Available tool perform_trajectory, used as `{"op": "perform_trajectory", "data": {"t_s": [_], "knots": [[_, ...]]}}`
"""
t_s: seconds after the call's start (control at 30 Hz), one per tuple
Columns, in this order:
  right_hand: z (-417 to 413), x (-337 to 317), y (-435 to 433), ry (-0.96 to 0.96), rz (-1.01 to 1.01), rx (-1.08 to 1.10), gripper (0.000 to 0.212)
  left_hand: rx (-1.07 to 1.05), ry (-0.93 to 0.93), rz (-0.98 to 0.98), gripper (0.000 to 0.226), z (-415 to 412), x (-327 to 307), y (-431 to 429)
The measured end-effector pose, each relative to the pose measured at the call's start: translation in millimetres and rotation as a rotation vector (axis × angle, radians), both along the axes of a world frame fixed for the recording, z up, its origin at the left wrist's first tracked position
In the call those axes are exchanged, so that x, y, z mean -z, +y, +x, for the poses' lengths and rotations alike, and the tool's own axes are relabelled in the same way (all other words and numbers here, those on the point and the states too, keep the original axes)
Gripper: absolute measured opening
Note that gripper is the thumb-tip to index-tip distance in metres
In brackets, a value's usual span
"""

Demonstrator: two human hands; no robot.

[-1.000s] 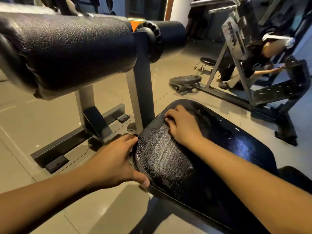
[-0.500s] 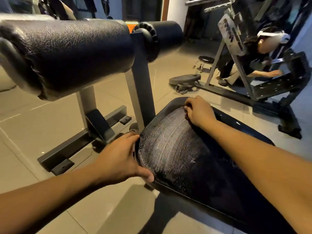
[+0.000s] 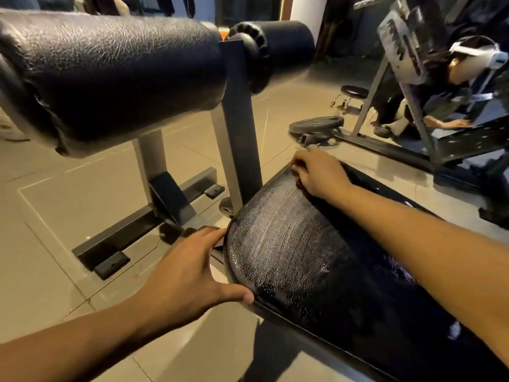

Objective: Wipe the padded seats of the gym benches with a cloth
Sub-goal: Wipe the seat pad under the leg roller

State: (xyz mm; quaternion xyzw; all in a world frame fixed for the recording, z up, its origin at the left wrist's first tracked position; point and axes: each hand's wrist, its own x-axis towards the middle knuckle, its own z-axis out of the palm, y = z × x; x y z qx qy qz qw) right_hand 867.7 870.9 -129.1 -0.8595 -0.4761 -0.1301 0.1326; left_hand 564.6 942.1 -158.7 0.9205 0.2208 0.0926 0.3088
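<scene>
- Biggest in view, the fat black leather roller pad (image 3: 110, 73) looms upper left, with a second, smaller black roller (image 3: 286, 45) beyond the grey steel post (image 3: 239, 139): two rollers, we count.
- Below lies one glossy black padded seat (image 3: 344, 285), streaked pale across its rounded end.
- Our left hand (image 3: 187, 271) clamps that end, thumb on the near rim, fingers round the tip.
- Our right hand (image 3: 319, 172) sits at the far edge, fingers curled onto the one dark cloth (image 3: 300, 185), mostly hidden beneath.
- Two hands, one cloth; we judge this stroke wants flat, even pressure, overlapping passes carried right over the rim, and the left bracing firmly.
</scene>
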Motion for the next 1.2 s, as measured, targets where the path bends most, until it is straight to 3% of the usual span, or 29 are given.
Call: {"op": "perform_trajectory", "data": {"t_s": [0.07,0.13,0.27,0.37,0.43,0.57,0.63,0.77,0.87,0.93,1.0,1.07,1.13,1.2], "knots": [[18,1,4,-0.018,0.014,0.111,0.020,0.005,0.017,0.020,0.121,2,-4,1],[-10,4,6,0.001,0.020,0.068,0.021,0.016,0.036,0.027,0.121,3,-7,3],[-114,-1,-19,0.163,-0.012,-0.351,0.019,0.029,0.035,0.009,0.117,3,-4,6],[-145,3,-39,0.145,-0.050,-0.610,0.021,0.024,0.030,0.007,0.112,4,-1,6],[-113,4,-33,0.098,-0.033,-0.513,0.021,0.012,0.038,0.015,0.118,5,-3,5],[10,6,-30,0.025,0.047,0.091,0.020,0.005,0.088,0.044,0.122,6,-10,1],[15,11,-34,0.012,0.067,0.184,0.021,0.006,0.100,0.046,0.122,5,-11,0],[-73,6,-24,0.085,0.013,-0.168,0.021,0.022,0.093,0.048,0.121,6,-10,3],[-152,8,-37,0.143,-0.011,-0.632,0.014,0.037,0.068,0.020,0.093,7,-6,4],[-151,13,-45,0.120,-0.008,-0.731,0.014,0.040,0.070,0.025,0.088,7,-5,7],[-108,12,-41,0.066,0.023,-0.533,0.017,0.038,0.081,0.041,0.113,8,-2,11],[-41,10,-43,0.031,0.040,-0.200,0.019,0.017,0.078,0.033,0.130,7,0,11],[10,10,-55,0.037,0.065,0.098,0.019,0.012,0.079,0.024,0.134,5,-1,9],[10,12,-59,-0.006,0.059,0.194,0.021,0.012,0.083,0.023,0.133,4,-2,8]]}}
